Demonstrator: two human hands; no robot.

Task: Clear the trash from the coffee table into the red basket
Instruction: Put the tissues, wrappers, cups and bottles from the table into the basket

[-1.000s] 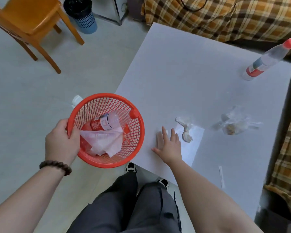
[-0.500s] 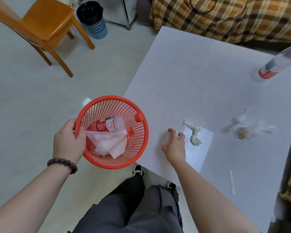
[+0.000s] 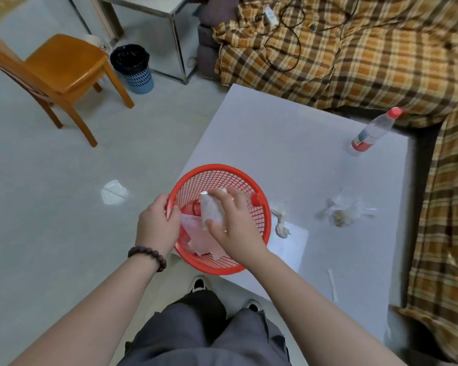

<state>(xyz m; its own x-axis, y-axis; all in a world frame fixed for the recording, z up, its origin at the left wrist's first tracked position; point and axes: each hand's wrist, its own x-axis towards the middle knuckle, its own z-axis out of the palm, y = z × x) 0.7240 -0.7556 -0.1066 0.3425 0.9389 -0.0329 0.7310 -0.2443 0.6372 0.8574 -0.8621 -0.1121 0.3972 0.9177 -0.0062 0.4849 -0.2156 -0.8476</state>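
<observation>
My left hand [image 3: 158,224] grips the rim of the red basket [image 3: 233,178], which hangs at the near left edge of the white coffee table [image 3: 288,143]. Over the basket my right hand [image 3: 234,224] holds a small pale wrapper [image 3: 210,211]. Inside the basket lie pink-white paper [image 3: 198,237] and a partly hidden red-labelled bottle. On the table, right of the basket, are a twisted white tissue [image 3: 282,220], a flat white sheet [image 3: 291,243], a crumpled clear plastic bag [image 3: 341,212], a thin straw wrapper [image 3: 332,285] and an upright plastic bottle with a red cap [image 3: 372,132].
A plaid-covered sofa [image 3: 354,54] wraps round the table's far and right sides. A wooden chair [image 3: 58,70], a blue bin with a black liner [image 3: 134,67] and a metal-framed side table [image 3: 148,11] stand at the back left. A white scrap [image 3: 114,191] lies on the floor.
My right hand picked up the small wrapper from the table's near edge and carried it left over the basket. The basket has moved closer in over the table edge.
</observation>
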